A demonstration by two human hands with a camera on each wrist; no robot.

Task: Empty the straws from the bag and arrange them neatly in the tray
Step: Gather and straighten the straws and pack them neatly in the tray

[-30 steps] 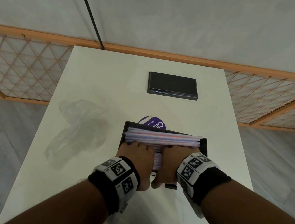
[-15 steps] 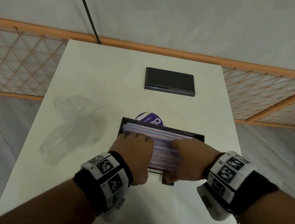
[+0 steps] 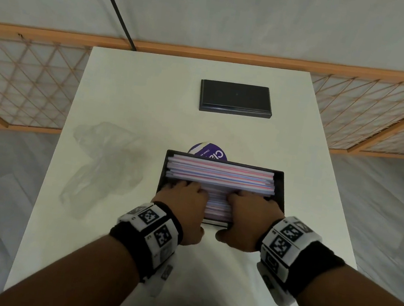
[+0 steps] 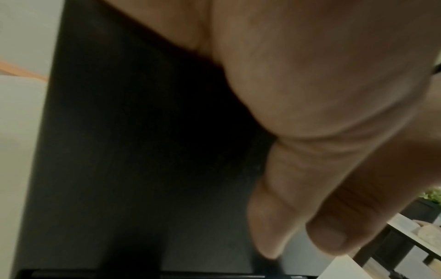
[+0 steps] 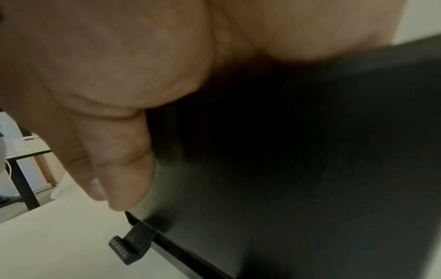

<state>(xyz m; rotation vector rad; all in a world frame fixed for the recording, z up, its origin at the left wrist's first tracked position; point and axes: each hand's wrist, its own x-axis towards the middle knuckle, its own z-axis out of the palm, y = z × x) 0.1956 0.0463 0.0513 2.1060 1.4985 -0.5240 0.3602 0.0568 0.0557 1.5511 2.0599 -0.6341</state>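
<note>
A black tray (image 3: 283, 187) sits near the table's front, filled with pink, blue and white straws (image 3: 221, 173) lying crosswise in a level stack. My left hand (image 3: 183, 202) and right hand (image 3: 249, 211) hold the tray's near side. Their fingers bend over the wall onto the straws, and both thumbs lie against the outside of the wall. In the left wrist view the thumb (image 4: 274, 207) runs along the dark tray wall (image 4: 131, 151). The right wrist view shows the same wall (image 5: 310, 151) with a small latch (image 5: 130, 245). The empty clear bag (image 3: 106, 162) lies crumpled left of the tray.
A purple round label or lid (image 3: 209, 151) peeks out behind the tray. A flat black lid (image 3: 235, 99) lies at the table's far side. An orange lattice fence (image 3: 24, 81) borders the white table (image 3: 105, 243) on both sides, and a black cable hangs at the front right.
My right hand lay across the straws from the right half a second ago; it is back at the near wall. The hands now sit farther apart than a second ago.
</note>
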